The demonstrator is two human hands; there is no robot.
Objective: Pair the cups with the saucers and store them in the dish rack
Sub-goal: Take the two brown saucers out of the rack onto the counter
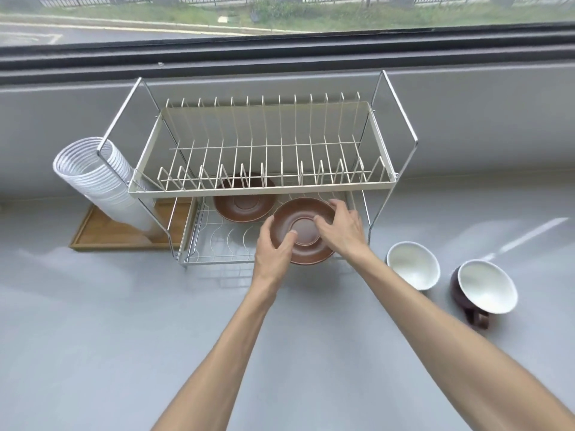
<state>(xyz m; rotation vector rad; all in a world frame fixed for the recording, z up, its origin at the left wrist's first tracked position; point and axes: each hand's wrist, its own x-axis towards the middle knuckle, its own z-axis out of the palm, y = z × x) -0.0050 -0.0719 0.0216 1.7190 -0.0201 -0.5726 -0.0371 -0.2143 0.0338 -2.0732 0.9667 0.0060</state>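
Note:
A brown saucer [303, 231] is tilted at the front right of the dish rack's lower wire shelf [217, 241]. My left hand [273, 247] grips its left rim and my right hand [340, 227] grips its right rim. A second brown saucer [244, 203] lies flat further back on that shelf, partly hidden under the upper tier [264, 188]. Two cups stand on the counter to the right of the rack: a near one [412, 264] with a white inside, and a dark brown one [485, 290] with a white inside and a handle pointing towards me.
A stack of white disposable cups [102, 178] leans against the rack's left side, over a wooden tray [105, 234]. The upper tier of the rack holds only its plate dividers. A grey wall and window ledge run behind the rack.

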